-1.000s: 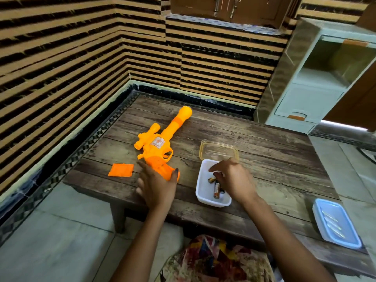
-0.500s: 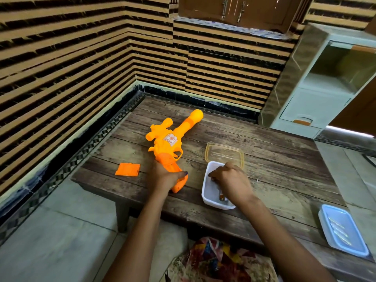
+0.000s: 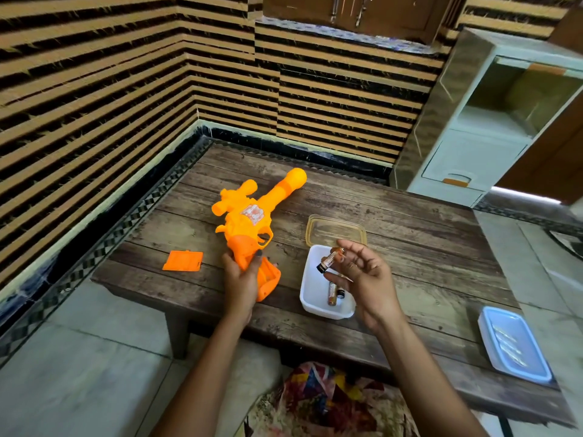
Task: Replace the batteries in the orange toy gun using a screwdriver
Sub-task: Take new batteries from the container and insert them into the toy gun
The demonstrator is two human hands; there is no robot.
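Table: low dark plank-wood table [image 3: 410,247], one. It carries all the parts within my reach.

Orange plastic toy gun [image 3: 249,219], one, lies on its side at table left with the barrel pointing away from me. My left hand [image 3: 243,279] is wrapped round the handle. My guess is that this pins the gun and turns the open handle end toward my other hand. I can't read the inside of the bay from here.

Boxes, three:
- Blue-lidded rectangular plastic box [image 3: 485,335] sits at the near right edge, well apart, lid on. It holds pale long items I can't identify.
- White rectangular plastic tub [image 3: 307,279] sits just right of the gun, open, and works as the battery bin.
- Clear yellowish plastic tray [image 3: 315,219] is right against the tub's far end. It's probably the tub's lid, parked out of the way.

My right hand [image 3: 366,272] hovers over the tub. Thumb and fingertips pinch one black-and-orange cylindrical battery [image 3: 329,260], and the other fingers are loose. Because it's over the bin, a slip drops the battery back in.

Flat orange plastic battery cover [image 3: 183,261], one, lies left of the gun and not touching it. The cover is off, so I judge the unscrewing done.

Batteries, three visible: one in my pinch and two loose batteries [image 3: 332,293] in the tub below my palm. My hand may hide more. I can't tell whether they're fresh or spent.

Screwdriver: none I can identify.

Next, likely: carry the battery to the handle and check polarity.
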